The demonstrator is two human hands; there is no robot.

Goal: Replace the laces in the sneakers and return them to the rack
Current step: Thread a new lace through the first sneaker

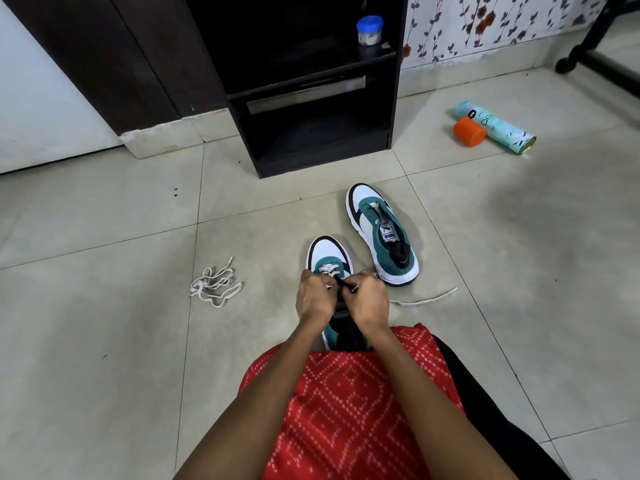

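Note:
A teal, white and black sneaker [327, 252] stands on the floor tiles right in front of me, toe pointing away. Both hands rest on its eyelets. My left hand [313, 299] and my right hand [369, 301] pinch a white lace over the tongue; a crossed lace shows near the toe. One free end of the lace [426, 299] trails to the right on the floor. The second sneaker [381, 233] lies further right and back, with no lace in it. A loose bundle of white lace [216, 284] sits on the floor to the left.
A dark shoe rack [311, 98] with open shelves stands straight ahead; a blue-lidded jar [370, 29] is on its upper shelf. A teal spray can [495, 128] and an orange cap [469, 131] lie on the floor at right. A black stand foot [588, 60] is far right.

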